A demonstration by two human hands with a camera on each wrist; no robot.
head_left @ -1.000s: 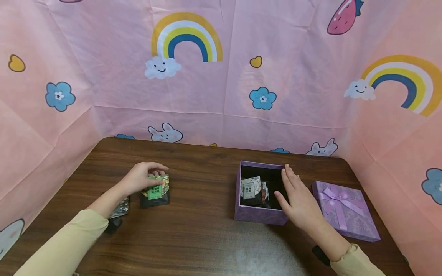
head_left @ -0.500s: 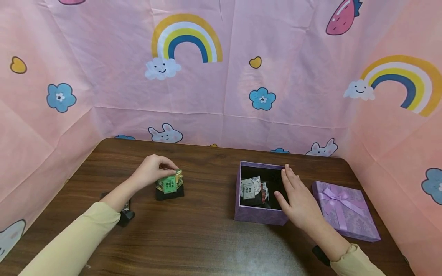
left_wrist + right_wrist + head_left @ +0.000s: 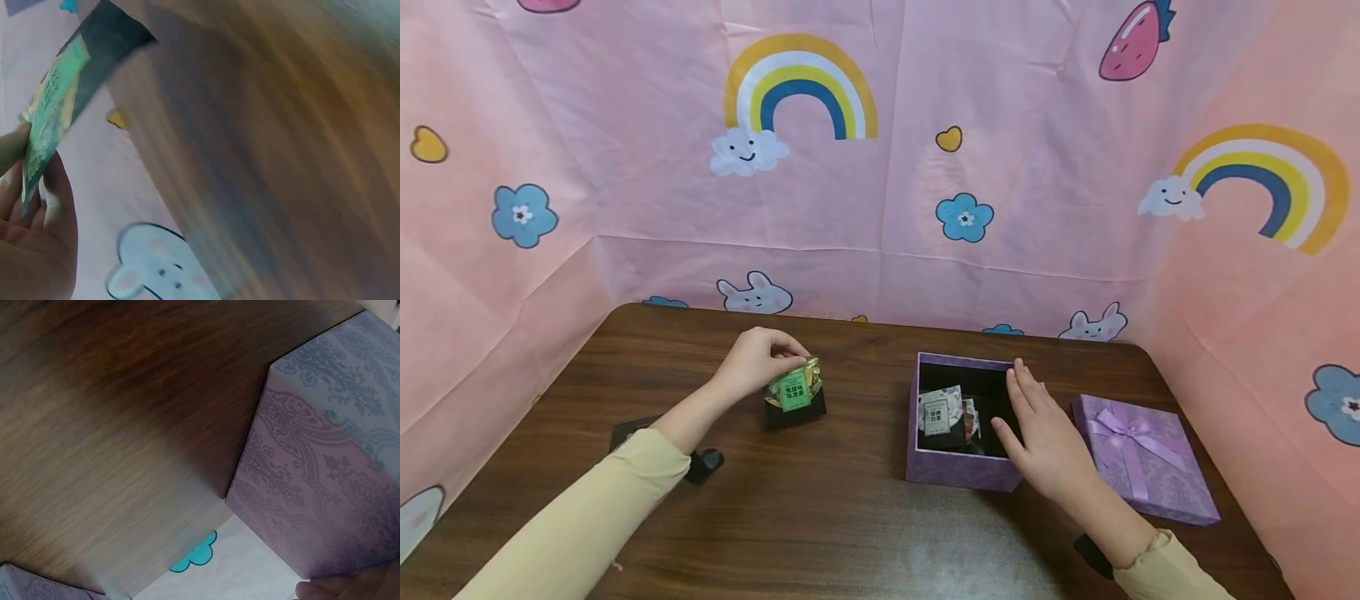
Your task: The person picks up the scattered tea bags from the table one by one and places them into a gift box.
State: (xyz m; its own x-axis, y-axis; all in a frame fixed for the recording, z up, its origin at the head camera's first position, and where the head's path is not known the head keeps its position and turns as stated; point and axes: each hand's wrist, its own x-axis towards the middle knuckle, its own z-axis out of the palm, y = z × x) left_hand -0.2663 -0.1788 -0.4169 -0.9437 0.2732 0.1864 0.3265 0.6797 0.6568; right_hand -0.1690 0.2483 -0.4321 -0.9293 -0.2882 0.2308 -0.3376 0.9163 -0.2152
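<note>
My left hand (image 3: 758, 363) pinches a small tea packet (image 3: 796, 395) by its top edge. The packet has a black lower part and a green label with printed characters; in the left wrist view it is seen from the side, tilted, between thumb and fingers. My right hand (image 3: 1051, 442) rests with straight fingers along the right rim of a purple patterned box (image 3: 964, 472). Inside the box, a packet with a pale label (image 3: 942, 415) leans at the left, beside a reddish one (image 3: 970, 419). In the right wrist view, fingertips (image 3: 350, 587) show beside the box wall (image 3: 306, 462).
The purple box lid (image 3: 1153, 462) with a ribbon bow lies right of the right hand. A dark packet (image 3: 628, 429) on the brown wooden table (image 3: 820, 517) is partly hidden behind the left sleeve. A pink printed cloth (image 3: 820, 208) surrounds the table's back and sides.
My left hand has lifted the green-labelled tea packet and carried it rightward, toward the box. The right hand stays on the box rim.
</note>
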